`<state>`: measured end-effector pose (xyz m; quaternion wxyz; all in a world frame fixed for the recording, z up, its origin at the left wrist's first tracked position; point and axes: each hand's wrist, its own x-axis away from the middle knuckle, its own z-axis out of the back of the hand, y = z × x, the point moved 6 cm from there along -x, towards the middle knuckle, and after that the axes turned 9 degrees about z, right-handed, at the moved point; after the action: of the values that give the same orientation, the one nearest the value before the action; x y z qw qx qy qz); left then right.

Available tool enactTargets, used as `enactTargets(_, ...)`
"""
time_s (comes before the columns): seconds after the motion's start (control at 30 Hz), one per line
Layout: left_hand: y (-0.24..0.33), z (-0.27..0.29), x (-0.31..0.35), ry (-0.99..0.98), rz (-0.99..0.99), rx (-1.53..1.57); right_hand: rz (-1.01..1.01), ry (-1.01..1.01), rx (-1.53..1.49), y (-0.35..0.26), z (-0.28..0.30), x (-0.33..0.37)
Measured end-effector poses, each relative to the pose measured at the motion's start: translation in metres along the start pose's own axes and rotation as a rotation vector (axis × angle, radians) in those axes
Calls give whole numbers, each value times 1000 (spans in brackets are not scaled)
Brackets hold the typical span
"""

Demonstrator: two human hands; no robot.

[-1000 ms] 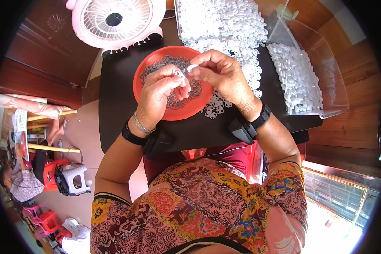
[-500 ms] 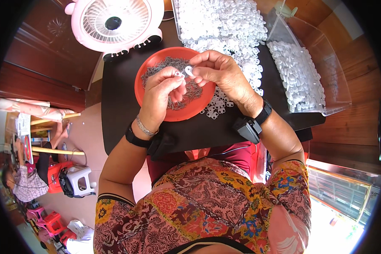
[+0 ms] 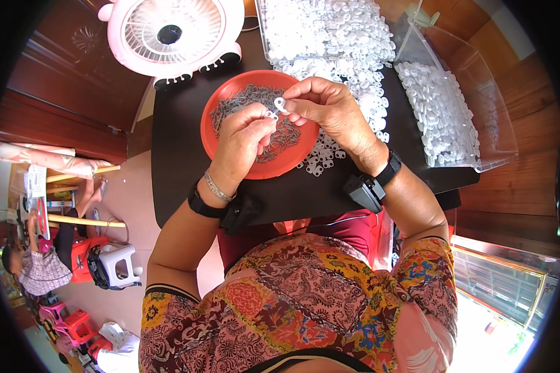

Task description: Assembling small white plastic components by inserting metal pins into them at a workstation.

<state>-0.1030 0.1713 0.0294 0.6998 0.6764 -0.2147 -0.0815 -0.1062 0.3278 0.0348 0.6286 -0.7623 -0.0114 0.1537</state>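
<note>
Between the thumb and fingers of my right hand [image 3: 322, 109] is a small white plastic piece with a hole [image 3: 280, 104]. My left hand [image 3: 246, 133] pinches another small white plastic piece [image 3: 271, 115] right beside it. Whether the two pieces touch, I cannot tell. Both hands are over a round orange-red basin [image 3: 209, 140], which holds a heap of small grey screws or nails [image 3: 246, 98]. Several loose white plastic pieces [image 3: 320, 158] lie on the dark table [image 3: 280, 202] at the basin's right.
A large pile of white pieces [image 3: 330, 31] fills a clear tray at the back. Farther right, a clear bin [image 3: 498, 146] holds more of them. A pink fan [image 3: 171, 34] stands at the back left. Another person [image 3: 43, 270] sits far left beside stools.
The fingers of my left hand have closed in more and turned toward the right hand's white piece. The right hand has stayed almost in place.
</note>
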Motion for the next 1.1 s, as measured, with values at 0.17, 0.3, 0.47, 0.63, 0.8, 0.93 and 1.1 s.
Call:
enactTargets(0.17,-3,2,-1,12,34,-16,17,-6,32,-1,-2,0)
enactTargets(0.3,-5,1,-2,-6,29,-29,34,-17,55,1,-3,1)
enactTargets(0.47,-4,0,-1,-9,46,-34,66,1,32,0,-2,1)
enactTargets(0.63,-4,2,-2,-6,34,-23,68,-8,38,-3,-3,1)
enactTargets(0.8,-6,2,-2,-10,38,-18,68,-30,60,-2,-4,2)
enactTargets(0.93,-7,2,-2,-10,28,-27,100,-37,139,-3,-7,4)
enactTargets(1.1,-4,-1,-1,-6,36,-40,98,-66,164,1,-8,3)
